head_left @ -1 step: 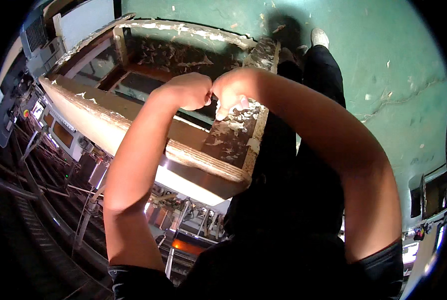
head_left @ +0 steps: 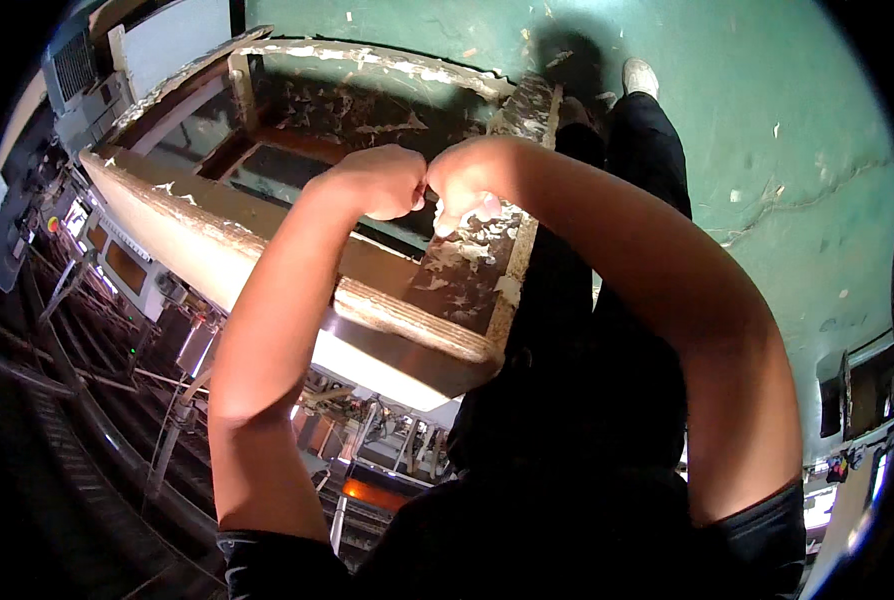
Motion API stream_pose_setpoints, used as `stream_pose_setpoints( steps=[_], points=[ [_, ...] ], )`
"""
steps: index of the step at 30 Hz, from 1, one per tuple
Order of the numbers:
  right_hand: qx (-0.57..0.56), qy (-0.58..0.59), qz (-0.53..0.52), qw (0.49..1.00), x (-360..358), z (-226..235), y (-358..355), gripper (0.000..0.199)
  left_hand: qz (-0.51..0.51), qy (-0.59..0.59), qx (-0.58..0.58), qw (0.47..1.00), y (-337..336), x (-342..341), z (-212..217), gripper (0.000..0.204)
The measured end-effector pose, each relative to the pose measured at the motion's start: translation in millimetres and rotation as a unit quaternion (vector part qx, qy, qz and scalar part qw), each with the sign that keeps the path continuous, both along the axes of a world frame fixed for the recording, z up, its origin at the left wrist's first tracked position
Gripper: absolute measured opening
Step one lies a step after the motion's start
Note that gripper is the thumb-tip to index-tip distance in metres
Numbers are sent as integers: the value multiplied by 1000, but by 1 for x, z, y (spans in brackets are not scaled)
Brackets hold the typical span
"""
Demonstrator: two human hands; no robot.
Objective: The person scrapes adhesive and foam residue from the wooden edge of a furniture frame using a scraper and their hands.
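Little moved, left hand (head_left: 390, 182), right hand (head_left: 467, 182) curled over frame (head_left: 417, 326), any grip contents unclear

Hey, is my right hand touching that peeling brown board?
Cannot tell: the head view looks down on the right hand overlapping the brown board, hiding any contact.

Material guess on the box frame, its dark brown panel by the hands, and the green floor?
Box frame: likely plywood, raw-edged; rough pale edges with lines like layers.
Dark brown panel: perhaps wood-based board, coated; pale flaky patches, possibly peeling finish or old glue.
Green floor: probably painted concrete; slight sheen, crack-like line.
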State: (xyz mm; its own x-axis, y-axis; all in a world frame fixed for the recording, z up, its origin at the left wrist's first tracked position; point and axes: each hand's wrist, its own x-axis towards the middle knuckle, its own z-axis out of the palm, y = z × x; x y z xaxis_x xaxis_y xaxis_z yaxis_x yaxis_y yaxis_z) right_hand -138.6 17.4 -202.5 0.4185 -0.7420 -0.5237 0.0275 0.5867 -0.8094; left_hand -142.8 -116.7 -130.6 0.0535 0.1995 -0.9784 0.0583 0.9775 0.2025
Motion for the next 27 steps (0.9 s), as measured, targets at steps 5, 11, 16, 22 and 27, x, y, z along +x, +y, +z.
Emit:
stream_pose_setpoints(
  steps=[5,11,16,22,27],
  points=[
    [-86,109,35,990,1,14,4,28,-1,37,-10,999,4,-6,18,22],
    [-145,207,8,967,15,20,14,19,16,-1,80,997,-6,5,17,20],
    [-147,243,-7,959,14,35,16,19,98,-38,84,991,-10,3,19,23],
    [-162,250,0,955,5,57,16,14,87,-40,85,992,-10,0,16,28],
    [-163,258,55,951,-46,98,20,14,185,-31,198,962,-11,3,14,33]
  ],
)
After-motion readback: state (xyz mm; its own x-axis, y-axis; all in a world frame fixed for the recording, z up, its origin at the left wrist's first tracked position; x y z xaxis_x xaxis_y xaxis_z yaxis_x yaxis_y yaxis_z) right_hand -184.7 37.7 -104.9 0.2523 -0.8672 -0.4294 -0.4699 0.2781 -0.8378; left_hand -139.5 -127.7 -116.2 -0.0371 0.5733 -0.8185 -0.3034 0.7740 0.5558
